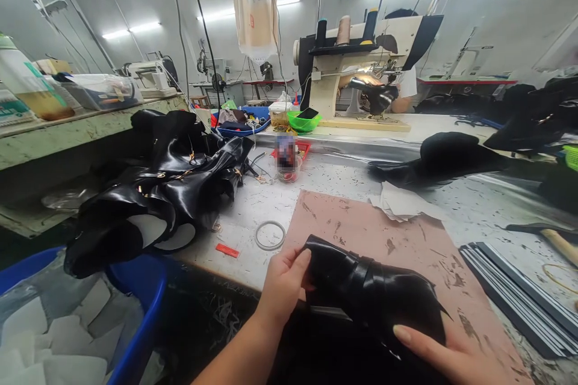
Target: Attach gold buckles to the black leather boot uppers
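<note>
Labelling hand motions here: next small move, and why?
Probably lower the glossy black piece onto the pink mat: the left hand pinches one end, the right hand holds near the other, and the mat spreads just beyond it.

Count the wearer's two hands (282,286), one held black piece (383,289), one grey ring (270,248), one red tag (227,251), one pink mat (356,228), one green bowl (307,124), one large blue bin (156,307) and three thread spools (344,30); strips (519,301) and piled black pieces (189,192) overlap too closely for an exact count.
</note>
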`<control>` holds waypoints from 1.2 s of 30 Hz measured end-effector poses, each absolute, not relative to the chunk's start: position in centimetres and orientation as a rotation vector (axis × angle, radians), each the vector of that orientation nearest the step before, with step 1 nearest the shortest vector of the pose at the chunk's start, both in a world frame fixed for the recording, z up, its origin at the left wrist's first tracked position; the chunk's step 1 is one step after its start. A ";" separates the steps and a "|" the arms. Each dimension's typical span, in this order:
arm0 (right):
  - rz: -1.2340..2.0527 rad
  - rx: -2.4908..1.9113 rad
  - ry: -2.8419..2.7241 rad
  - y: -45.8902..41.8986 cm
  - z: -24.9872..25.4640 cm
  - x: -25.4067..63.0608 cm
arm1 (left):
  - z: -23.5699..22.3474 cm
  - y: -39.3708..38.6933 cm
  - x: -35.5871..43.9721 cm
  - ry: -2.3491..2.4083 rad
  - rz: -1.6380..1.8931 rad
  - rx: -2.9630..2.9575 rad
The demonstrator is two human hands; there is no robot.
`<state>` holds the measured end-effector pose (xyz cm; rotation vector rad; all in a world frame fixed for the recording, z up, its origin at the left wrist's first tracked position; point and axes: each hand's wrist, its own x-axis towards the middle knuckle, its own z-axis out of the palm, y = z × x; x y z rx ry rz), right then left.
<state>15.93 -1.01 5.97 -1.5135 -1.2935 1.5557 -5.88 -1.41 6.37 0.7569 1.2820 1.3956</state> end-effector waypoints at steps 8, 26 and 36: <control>1.641 -1.276 -1.552 0.6 6.6 16.6 | 7.2 0.4 -5.3 1.211 1.421 0.557; 1.659 -1.198 -1.598 1.1 7.1 17.7 | 6.7 0.0 -2.5 1.171 1.234 0.561; 1.676 -1.185 -1.554 0.8 6.7 18.3 | 6.5 -0.3 -0.9 1.081 1.231 0.479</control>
